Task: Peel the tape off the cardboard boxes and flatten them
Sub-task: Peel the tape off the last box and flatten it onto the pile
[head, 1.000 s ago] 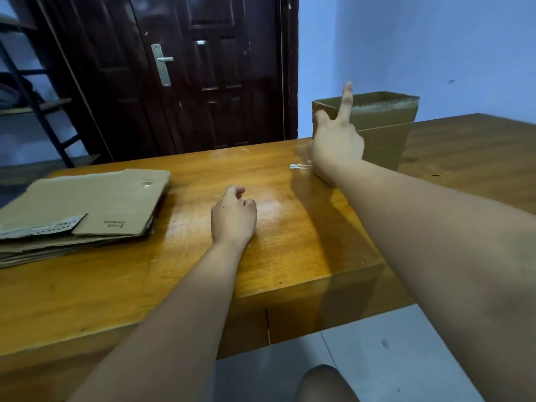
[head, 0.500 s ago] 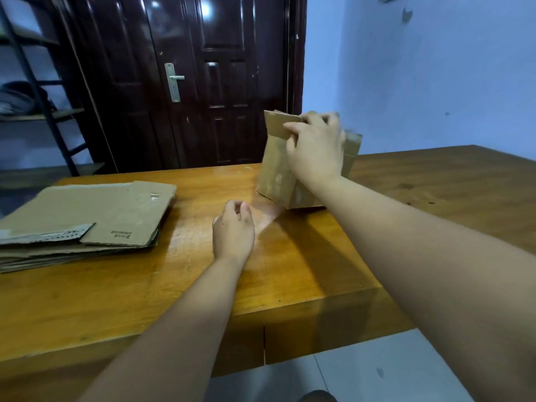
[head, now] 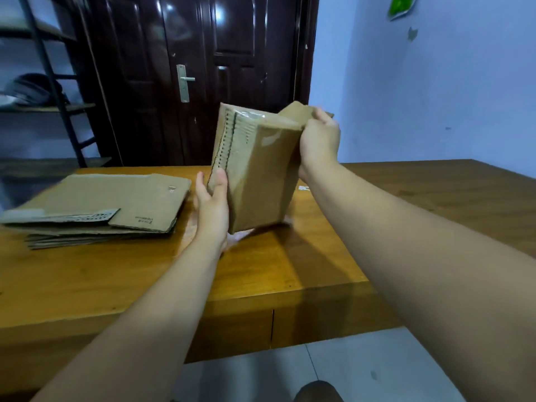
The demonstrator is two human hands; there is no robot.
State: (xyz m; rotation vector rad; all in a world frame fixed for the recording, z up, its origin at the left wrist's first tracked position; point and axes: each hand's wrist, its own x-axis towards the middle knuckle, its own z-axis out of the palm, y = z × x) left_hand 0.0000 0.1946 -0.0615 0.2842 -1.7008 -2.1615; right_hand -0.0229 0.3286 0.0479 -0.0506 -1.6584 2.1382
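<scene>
Fingers (head: 200,185) of the left hand (head: 211,207) lie along the left side of the one standing box (head: 258,175) while the thumb presses its near face, so the hand pinches the box's lower left corner; the right hand (head: 319,140) is curled over the box's top right edge, beside a raised flap, and grips it; two hands, then, both on the same box.

Far left stands one dark metal shelf rack (head: 43,108) with a dim bundle on it, too blurred to name; before it, on the left part of the table (head: 290,274), lies one stack of flattened cardboard (head: 95,204), several sheets deep, though the exact count cannot be told; one torn strip with a toothed edge rests on top of the stack; behind the stack is one dark door (head: 232,53) with one silver handle (head: 184,82).

At the middle, the box is held tilted, its top leaning away and to the left, its lower end at the tabletop; whether it touches the wood cannot be told; one band of clear shiny tape (head: 251,116) runs over its top end, and a row of small perforations runs down its left edge; it is just beside the stack, apart from it.

To the right, one small pale scrap (head: 303,187) lies on the table near the right forearm; on the blue wall hangs one green thing (head: 401,5), cut by the frame's top edge.
</scene>
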